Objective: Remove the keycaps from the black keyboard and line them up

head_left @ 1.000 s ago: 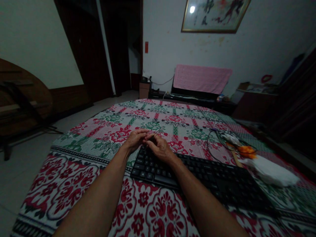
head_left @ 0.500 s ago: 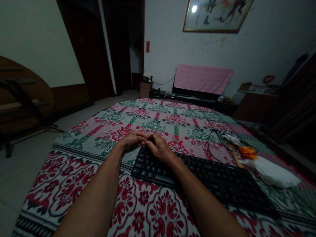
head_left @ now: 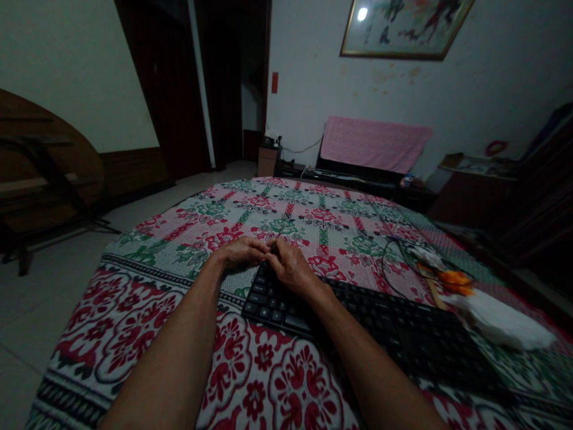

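A black computer keyboard lies on the patterned cloth, slanting away to the right. My left hand is just beyond its far left corner, fingers bent inward and pinched at the tips. Over the keyboard's upper left keys is my right hand, its fingers curled together and meeting the left fingertips. Something small and dark shows between the right thumb and forefinger, too small to name. My right forearm covers part of the keyboard.
To the right lie a white bag, an orange item and a thin black cable. A pink towel drapes over a screen by the far wall. A folded round table leans at left.
The whole view has shifted slightly, so things sit a little further right. My hands stay together at the same spot, with only small finger movement.
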